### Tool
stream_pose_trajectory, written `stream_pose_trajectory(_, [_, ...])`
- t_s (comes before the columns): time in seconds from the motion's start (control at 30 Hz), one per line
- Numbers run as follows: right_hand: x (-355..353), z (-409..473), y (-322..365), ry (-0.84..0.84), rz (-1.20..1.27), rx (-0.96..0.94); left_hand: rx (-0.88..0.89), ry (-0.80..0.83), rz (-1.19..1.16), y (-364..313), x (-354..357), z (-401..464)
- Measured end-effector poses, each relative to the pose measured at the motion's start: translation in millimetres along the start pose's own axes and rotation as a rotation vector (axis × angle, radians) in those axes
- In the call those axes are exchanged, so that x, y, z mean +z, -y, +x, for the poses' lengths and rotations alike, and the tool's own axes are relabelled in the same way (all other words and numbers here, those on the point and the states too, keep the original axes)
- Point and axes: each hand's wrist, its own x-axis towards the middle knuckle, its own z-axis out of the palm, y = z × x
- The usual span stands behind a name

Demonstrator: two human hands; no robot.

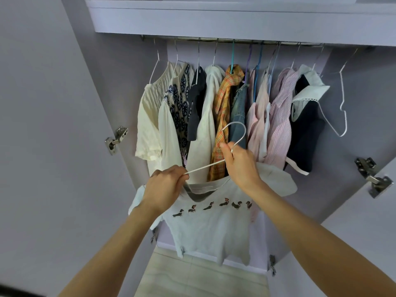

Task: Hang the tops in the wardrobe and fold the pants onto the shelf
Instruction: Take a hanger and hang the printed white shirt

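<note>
Holding a white hanger (205, 167) at the neck of a white T-shirt (212, 221): left hand (166, 185) grip pinching its arm, right hand (240, 161) grip closed below the hook, before the wardrobe rail (235, 41).

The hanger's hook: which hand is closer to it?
Right. The right hand grips the hanger just below its hook, fingers at the neck. The left hand pinches the far end of the arm, down by the white T-shirt.

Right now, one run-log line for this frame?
step: hangering | left hand: grips hanger arm | right hand: grips neck | dachshund tee: partly on
</note>
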Motion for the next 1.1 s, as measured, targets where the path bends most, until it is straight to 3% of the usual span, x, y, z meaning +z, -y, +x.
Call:
stream_pose_trajectory(0.1, [-3.4, -5.6, -8.1, 0.153, 0.21, -0.003, -0.057, -0.068, -0.022, 10.2, -0.4, 0.7])
stream_pose_trajectory(0.17, [-13.4, -11.3, -32.5, 0.152, 0.269, -0.017, -0.09, -0.142, -0.056, 21.3, -4.3, -0.6])
stream_pose_trajectory(0.23, [-23.8, -19.4, -68.8, 0.096, 0.189, 0.08, -0.103, -0.156, -0.089, 31.6, -9.2, -3.2])
stream_pose_trajectory(0.37, [-26.0, -32.1, -115.0, 0.221, 0.005, 0.385, -0.102, -0.188, -0.163, 53.2, -14.1, -5.5])
stream_pose_trajectory(0.53, [-30.6, -30.1, -121.1, 0.29, -0.256, 0.388, -0.128, -0.22, -0.154, 63.3, -8.2, -4.0])
stream_pose_trajectory(0.6, [-45.1, -36.5, -120.9, 0.205, -0.326, 0.365, -0.182, -0.248, -0.131, 69.5, -6.0, -3.2])
stream_pose_trajectory(0.7, [-65.0, -57.2, -124.8, -0.066, -0.346, 0.346, -0.24, -0.282, -0.175, 74.3, -4.9, -0.2])
stream_pose_trajectory(0.83, [-70.1, -68.4, -122.2, 0.066, -0.296, 0.492, -0.121, -0.195, -0.252, 63.1, 4.0, 11.3])
stream_pose_trajectory(0.93, [-73.9, -65.1, -102.3, 0.122, -0.272, 0.295, -0.01, -0.095, -0.298, 48.9, 15.2, 22.6])
stream_pose_trajectory(1.0, [-77.0, -65.1, -94.8, 0.342, -0.413, 0.254, 0.051, -0.043, -0.335, 39.5, 23.8, 31.7])
stream_pose_trajectory(1.1, [-98.0, -73.4, -86.2, 0.627, -0.526, 0.349, 0.098, 0.049, -0.4, 25.8, 44.1, 50.0])
